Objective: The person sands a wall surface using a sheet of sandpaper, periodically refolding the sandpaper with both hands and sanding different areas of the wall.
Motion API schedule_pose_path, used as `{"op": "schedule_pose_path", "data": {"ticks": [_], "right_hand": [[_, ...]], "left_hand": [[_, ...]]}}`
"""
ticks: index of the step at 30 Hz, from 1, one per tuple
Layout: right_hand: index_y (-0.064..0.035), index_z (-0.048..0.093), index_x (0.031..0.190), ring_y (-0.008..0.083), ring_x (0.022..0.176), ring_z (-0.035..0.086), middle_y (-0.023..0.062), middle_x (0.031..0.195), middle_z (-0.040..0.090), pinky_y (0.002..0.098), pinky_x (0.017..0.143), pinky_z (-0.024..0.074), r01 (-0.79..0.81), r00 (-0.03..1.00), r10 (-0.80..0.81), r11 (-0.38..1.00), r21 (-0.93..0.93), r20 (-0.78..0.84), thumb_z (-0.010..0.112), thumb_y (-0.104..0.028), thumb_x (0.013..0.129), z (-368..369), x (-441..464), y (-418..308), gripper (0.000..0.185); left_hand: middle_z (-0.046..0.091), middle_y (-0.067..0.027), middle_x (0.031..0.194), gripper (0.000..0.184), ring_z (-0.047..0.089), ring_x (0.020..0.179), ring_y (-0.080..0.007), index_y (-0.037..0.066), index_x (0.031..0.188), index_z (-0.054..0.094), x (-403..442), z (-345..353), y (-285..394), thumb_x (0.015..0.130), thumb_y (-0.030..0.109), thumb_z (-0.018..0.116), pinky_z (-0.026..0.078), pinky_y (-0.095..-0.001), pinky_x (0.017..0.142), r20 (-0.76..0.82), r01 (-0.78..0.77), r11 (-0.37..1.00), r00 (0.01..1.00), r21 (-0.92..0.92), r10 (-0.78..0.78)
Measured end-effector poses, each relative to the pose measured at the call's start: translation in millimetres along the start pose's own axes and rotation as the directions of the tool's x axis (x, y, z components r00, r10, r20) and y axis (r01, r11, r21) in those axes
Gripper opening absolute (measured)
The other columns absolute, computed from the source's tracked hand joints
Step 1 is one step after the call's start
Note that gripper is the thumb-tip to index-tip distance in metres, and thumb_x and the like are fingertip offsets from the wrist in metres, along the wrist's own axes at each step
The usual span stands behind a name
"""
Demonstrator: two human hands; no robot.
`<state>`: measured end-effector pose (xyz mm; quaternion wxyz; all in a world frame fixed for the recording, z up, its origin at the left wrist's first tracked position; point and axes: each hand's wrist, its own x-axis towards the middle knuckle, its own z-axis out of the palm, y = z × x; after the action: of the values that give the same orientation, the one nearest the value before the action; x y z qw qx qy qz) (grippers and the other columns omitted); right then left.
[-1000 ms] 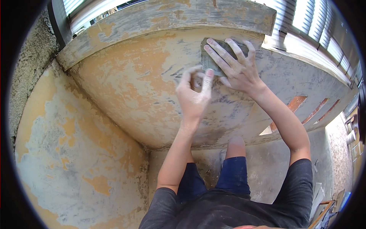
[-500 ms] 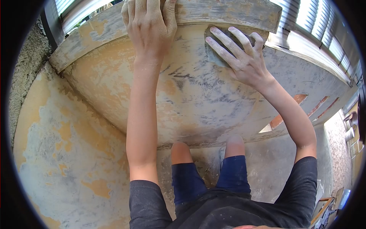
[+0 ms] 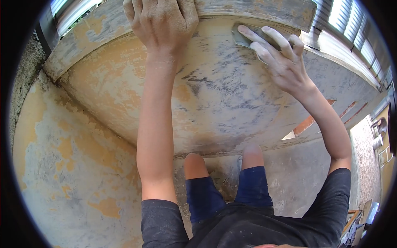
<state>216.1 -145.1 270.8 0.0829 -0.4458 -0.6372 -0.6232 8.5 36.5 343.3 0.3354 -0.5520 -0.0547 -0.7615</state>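
My left hand (image 3: 161, 22), dusty and palm down, is hooked over the top ledge (image 3: 248, 10) of a low curved wall; its fingertips run out of view at the top. Under my right hand (image 3: 283, 62) is a grey-green sheet that looks like sandpaper (image 3: 240, 38), bent up around the fingers. It lies against the wall face (image 3: 223, 95) just below the ledge. White dust coats the fingers of that hand. Patchy yellow and grey paint with dark scuff marks covers the wall face.
A side wall (image 3: 66, 165) with peeling paint meets the curved wall at the left. Slots (image 3: 306, 125) open through the wall at the right. My knees (image 3: 252, 156) are close to its base. Boards and a wooden frame (image 3: 350, 221) lie at the lower right.
My right hand has slid to the right with the sandpaper, and its fingers are more bent. My left hand stays on the ledge; the view has shifted slightly.
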Motion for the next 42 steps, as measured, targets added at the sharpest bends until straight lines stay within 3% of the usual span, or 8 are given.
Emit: {"op": "schedule_pose_path", "data": {"ticks": [11, 14, 16, 20, 26, 30, 36, 42], "right_hand": [[-0.0194, 0.065, 0.115, 0.0083, 0.131, 0.047, -0.015, 0.157, 0.057, 0.0351, 0.104, 0.0283, 0.063, 0.998, -0.063, 0.998, -0.005, 0.023, 0.06, -0.024, 0.104, -9, 3, 9, 0.012], [-0.0197, 0.065, 0.115, 0.0079, 0.132, 0.047, -0.0152, 0.156, 0.057, 0.0346, 0.104, 0.0285, 0.024, 1.0, -0.024, 0.999, 0.024, -0.018, 0.06, -0.025, 0.104, 0, 18, -10, 0.013], [-0.0201, 0.065, 0.116, 0.0076, 0.132, 0.047, -0.0153, 0.155, 0.058, 0.0345, 0.105, 0.0285, 0.0, 0.999, 0.002, 0.999, 0.041, -0.046, 0.06, -0.025, 0.104, -2, 20, -10, 0.014], [-0.0214, 0.066, 0.121, 0.0075, 0.133, 0.046, -0.0158, 0.15, 0.061, 0.0371, 0.107, 0.027, 0.07, 0.997, -0.069, 0.997, -0.025, 0.046, 0.063, -0.029, 0.102, -16, 0, 13, 0.021], [-0.0185, 0.069, 0.121, 0.0071, 0.132, 0.046, -0.0086, 0.133, 0.069, 0.0372, 0.106, 0.0281, 0.008, 1.0, -0.008, 0.999, 0.033, -0.003, 0.063, -0.027, 0.102, -7, 16, -10, 0.021], [-0.0182, 0.07, 0.119, 0.0073, 0.132, 0.046, -0.0082, 0.136, 0.068, 0.0369, 0.106, 0.029, 0.077, 0.996, -0.076, 0.997, -0.005, 0.052, 0.063, -0.026, 0.102, -16, -5, 19, 0.02], [-0.0173, 0.069, 0.124, 0.0079, 0.131, 0.047, -0.0118, 0.148, 0.062, 0.0359, 0.103, 0.0314, 0.038, 0.998, -0.037, 0.999, 0.024, -0.046, 0.059, -0.024, 0.104, 1, 33, -13, 0.023], [-0.018, 0.068, 0.125, 0.0117, 0.116, 0.048, -0.0135, 0.143, 0.063, 0.0312, 0.098, 0.0345, 0.124, 0.992, -0.122, 0.99, -0.06, 0.032, 0.058, -0.024, 0.105, -17, 1, 22, 0.024]], "left_hand": [[0.068, -0.0188, 0.112, 0.02, 0.062, 0.112, -0.0391, 0.001, 0.116, 0.067, -2, -4, 3, 0.103, 0.014, 0.058, 0.042, -0.0487, 0.106, 0.02, 0.05, 0.998, 0.999, -0.041, -0.049], [0.068, -0.0202, 0.12, 0.023, 0.061, 0.121, -0.0397, 0.001, 0.12, 0.068, -12, -5, 3, 0.103, 0.014, 0.059, 0.038, -0.0496, 0.117, -0.012, 0.024, 1.0, 1.0, -0.007, -0.024], [0.065, -0.0082, 0.131, 0.034, 0.054, 0.128, -0.0286, 0.006, 0.129, 0.066, -29, -15, 5, 0.103, 0.028, 0.069, 0.037, -0.0461, 0.11, 0.024, 0.06, 0.998, 0.998, 0.018, -0.06], [0.063, -0.009, 0.13, 0.033, 0.055, 0.122, -0.0267, 0.007, 0.125, 0.064, -79, -42, 4, 0.1, 0.028, 0.071, 0.041, -0.0441, 0.102, 0.003, 0.115, 0.99, 0.993, 0.086, -0.116], [0.063, -0.014, 0.132, 0.035, 0.057, 0.124, -0.0337, 0.004, 0.129, 0.063, -106, -57, 4, 0.1, 0.022, 0.068, 0.042, -0.0463, 0.11, 0.141, 0.196, 0.98, 0.97, 0.032, -0.199], [0.062, -0.0154, 0.135, 0.038, 0.058, 0.126, -0.0345, 0.003, 0.132, 0.063, -116, -65, 6, 0.1, 0.022, 0.066, 0.041, -0.0489, 0.113, 0.162, 0.184, 0.982, 0.969, 0.038, -0.188], [0.053, -0.0193, 0.156, 0.057, 0.044, 0.15, -0.0368, 0.0, 0.153, 0.051, -131, -70, 22, 0.105, 0.03, 0.054, 0.029, -0.052, 0.127, 0.292, 0.266, 0.961, 0.915, 0.078, -0.277], [0.045, -0.0185, 0.164, 0.06, 0.037, 0.156, -0.0351, 0.0, 0.156, 0.048, -142, -78, 26, 0.105, 0.031, 0.052, 0.025, -0.0514, 0.129, 0.363, 0.287, 0.952, 0.88, 0.105, -0.306]]}}
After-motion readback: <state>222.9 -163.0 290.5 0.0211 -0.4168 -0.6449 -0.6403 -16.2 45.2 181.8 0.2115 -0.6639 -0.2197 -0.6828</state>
